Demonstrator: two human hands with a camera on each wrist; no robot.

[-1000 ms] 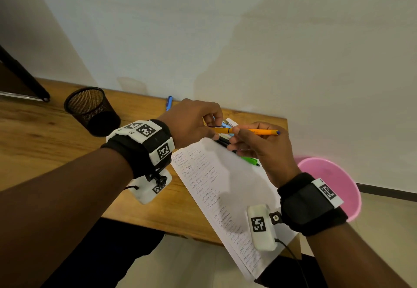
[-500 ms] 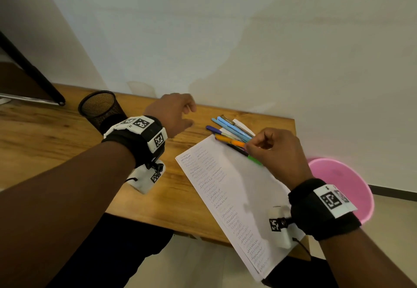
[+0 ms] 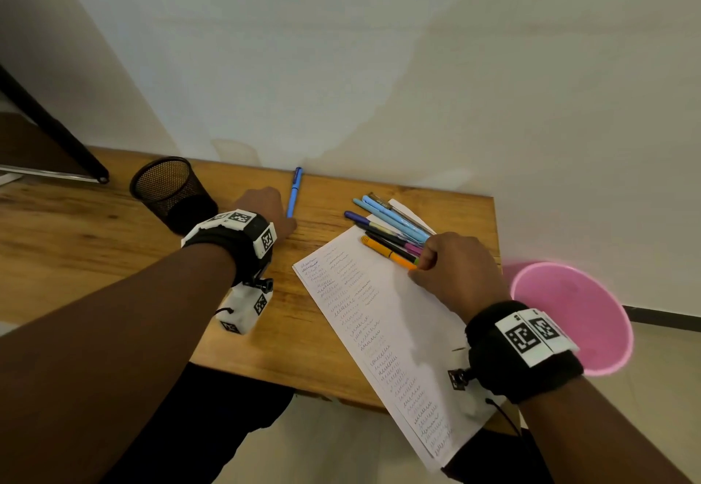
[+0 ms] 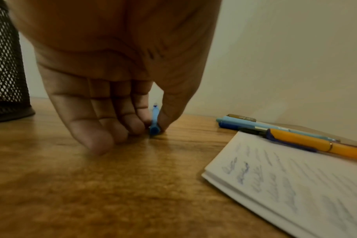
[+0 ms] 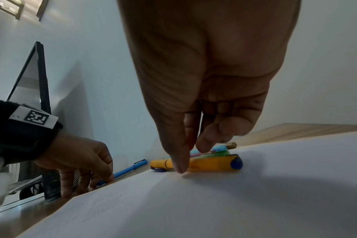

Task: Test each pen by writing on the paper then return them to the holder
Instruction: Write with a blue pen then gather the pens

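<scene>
The mesh holder (image 3: 168, 189) stands near the surface's (image 3: 76, 241) back edge. Beside it, the left hand (image 3: 261, 206) pinches the blue pen (image 3: 294, 191) lying flat. The paper (image 3: 383, 324) overhangs the front edge. The right hand (image 3: 455, 271), fingers curled downward, touches the orange pen (image 3: 383, 251) at the pen cluster (image 3: 390, 223) near the right edge.

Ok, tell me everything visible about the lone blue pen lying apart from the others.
The blue pen is slim, plastic-looking and bright blue, with a darker clipped cap at the end pointing to the wall. It lies flat on the wooden desk, right of the black mesh holder and apart from the pen pile. The left hand pinches its near end between thumb and fingertips; in the left wrist view that end still touches the desk.
</scene>
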